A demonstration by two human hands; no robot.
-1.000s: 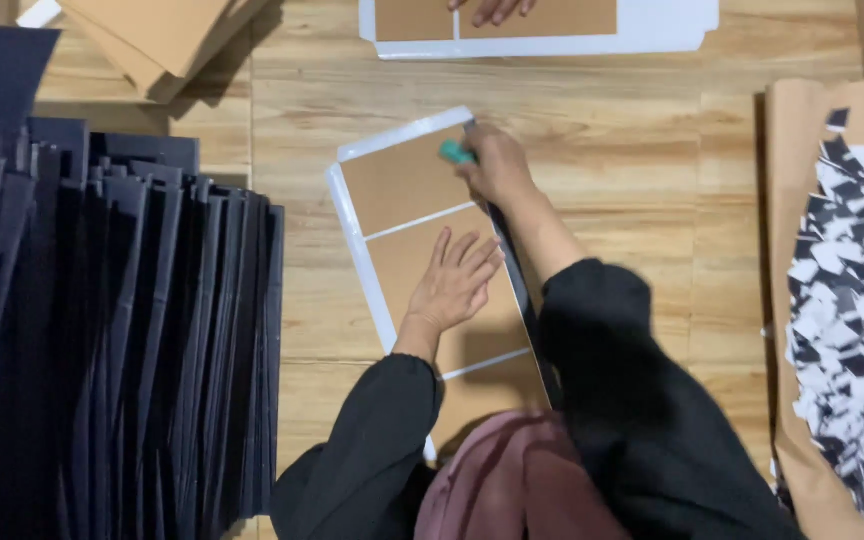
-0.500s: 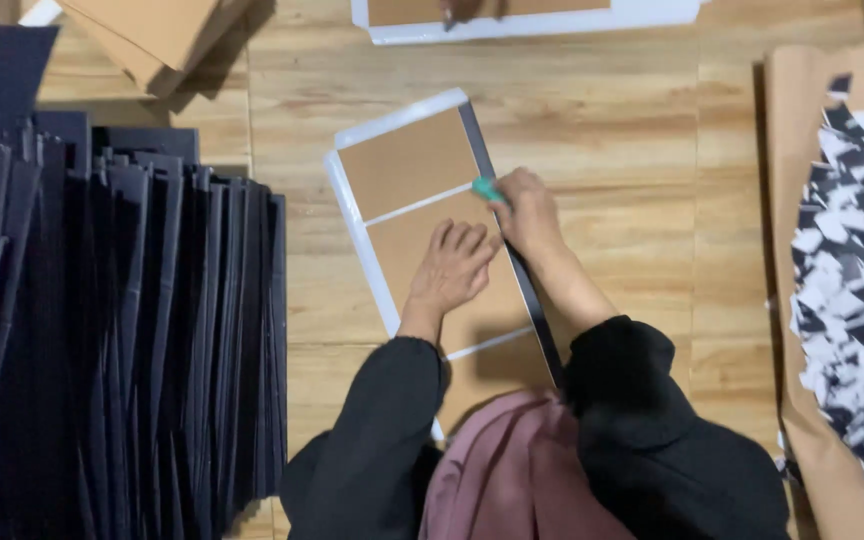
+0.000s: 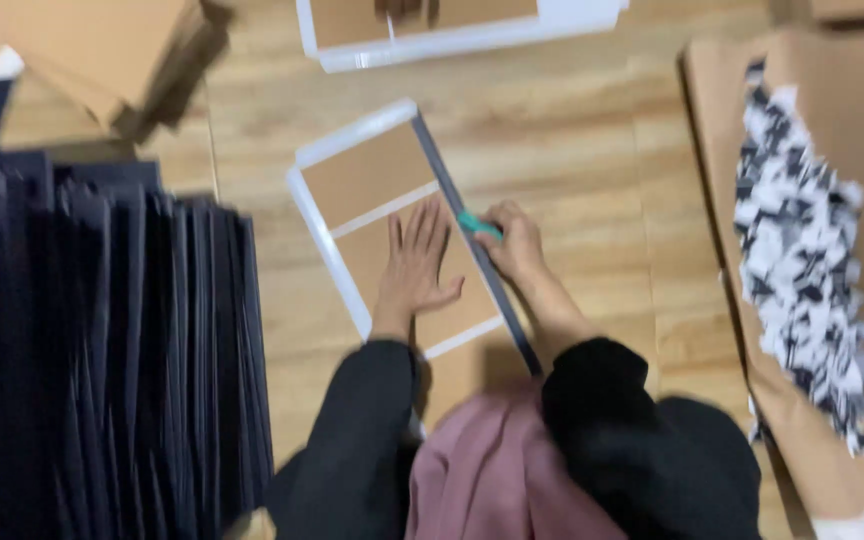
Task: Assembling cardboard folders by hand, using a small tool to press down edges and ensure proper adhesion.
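A white sheet with brown cardboard panels (image 3: pixel 362 175) glued on it lies on the wooden floor, a dark strip (image 3: pixel 482 265) along its right edge. My left hand (image 3: pixel 414 262) rests flat, fingers spread, on the lower brown panel. My right hand (image 3: pixel 514 240) grips a small teal tool (image 3: pixel 478 225) and presses it against the dark strip at the panel's right edge. Both arms wear black sleeves.
A fanned row of dark navy covers (image 3: pixel 102 350) fills the left side. Stacked brown boards (image 3: pixel 92 60) lie at top left. Another person's similar sheet (image 3: pixel 472 25) is at the top. Brown paper with black and white scraps (image 3: pixel 802 250) lies at the right.
My right hand with the teal tool has slid down the sheet's right edge toward me. My left hand stays flat on the lower panel. The camera view has shifted.
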